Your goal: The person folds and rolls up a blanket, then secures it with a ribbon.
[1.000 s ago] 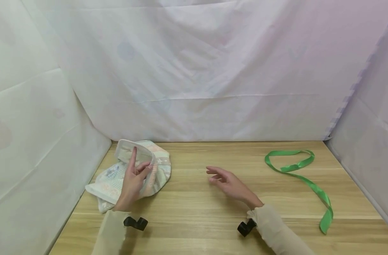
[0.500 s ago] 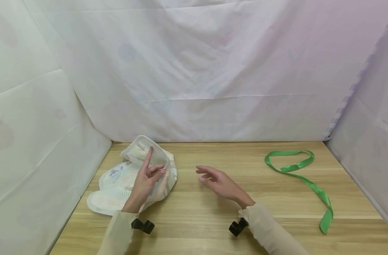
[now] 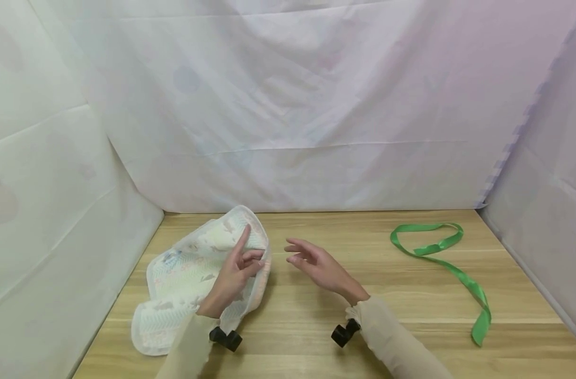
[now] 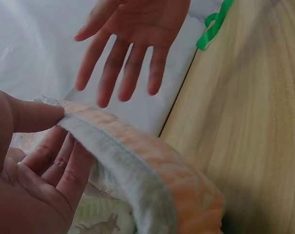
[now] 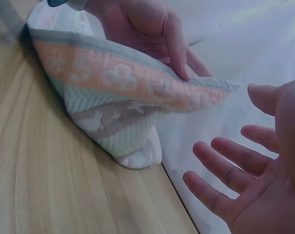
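Observation:
A quilted, patterned cloth (image 3: 185,273) with pale edging lies partly on the table at the left, its right-hand edge lifted. My left hand (image 3: 233,276) pinches that edge between thumb and fingers, with the index finger pointing away; the left wrist view shows the thumb on the grey-white binding (image 4: 123,161). Peach bands with white motifs show on the cloth's outer face (image 5: 108,73) in the right wrist view. Just right of the cloth hovers my right hand (image 3: 323,266), apart from it, fingers spread and relaxed, holding nothing.
A green satin ribbon (image 3: 458,271) lies in a loose loop and tail on the right of the wooden table (image 3: 344,231). White fabric hangs along the back (image 3: 288,173) and both sides. A small black camera (image 3: 226,338) sits on each wrist.
My left hand has carried the cloth's edge to the right, and the cloth has spread out more behind it. My right hand has shifted left, closer to the cloth. The ribbon lies as before.

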`<action>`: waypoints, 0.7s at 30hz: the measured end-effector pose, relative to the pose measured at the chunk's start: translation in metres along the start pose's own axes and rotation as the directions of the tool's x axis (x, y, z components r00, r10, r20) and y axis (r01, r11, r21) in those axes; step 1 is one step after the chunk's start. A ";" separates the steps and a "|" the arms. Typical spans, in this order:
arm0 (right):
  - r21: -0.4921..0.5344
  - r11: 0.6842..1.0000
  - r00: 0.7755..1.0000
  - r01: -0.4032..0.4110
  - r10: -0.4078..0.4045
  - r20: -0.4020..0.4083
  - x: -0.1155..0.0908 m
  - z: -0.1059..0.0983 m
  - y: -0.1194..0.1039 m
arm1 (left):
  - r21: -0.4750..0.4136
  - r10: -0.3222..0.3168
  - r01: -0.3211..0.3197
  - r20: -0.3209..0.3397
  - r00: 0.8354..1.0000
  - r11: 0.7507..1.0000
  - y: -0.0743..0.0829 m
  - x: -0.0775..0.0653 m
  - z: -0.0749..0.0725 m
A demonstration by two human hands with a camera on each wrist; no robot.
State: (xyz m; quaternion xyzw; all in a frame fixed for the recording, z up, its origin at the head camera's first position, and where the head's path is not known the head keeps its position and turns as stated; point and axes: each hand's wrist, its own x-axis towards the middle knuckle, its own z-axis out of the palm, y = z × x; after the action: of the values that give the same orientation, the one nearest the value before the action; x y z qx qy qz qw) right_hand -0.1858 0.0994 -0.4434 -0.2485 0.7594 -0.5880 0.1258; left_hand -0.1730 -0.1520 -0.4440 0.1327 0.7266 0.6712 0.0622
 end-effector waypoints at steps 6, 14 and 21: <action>0.082 0.997 1.000 0.014 -0.012 -0.029 0.011 0.003 -0.003 | 0.005 -0.014 0.013 0.100 0.995 1.000 -0.006 0.002 0.013; 0.153 0.987 0.989 -0.038 0.059 -0.136 0.026 0.004 -0.012 | 0.020 -0.040 0.037 0.172 0.984 0.999 -0.013 0.005 0.030; 0.159 0.983 0.967 -0.090 0.125 -0.221 0.037 0.003 -0.016 | 0.051 -0.044 0.034 0.219 0.975 0.998 -0.018 0.008 0.045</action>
State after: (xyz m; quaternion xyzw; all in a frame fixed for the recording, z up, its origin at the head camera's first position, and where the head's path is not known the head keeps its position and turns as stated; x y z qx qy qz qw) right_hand -0.2121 0.0742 -0.4253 -0.1271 0.7355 -0.6598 0.0868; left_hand -0.1708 -0.1078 -0.4648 0.1934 0.7333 0.6337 0.1525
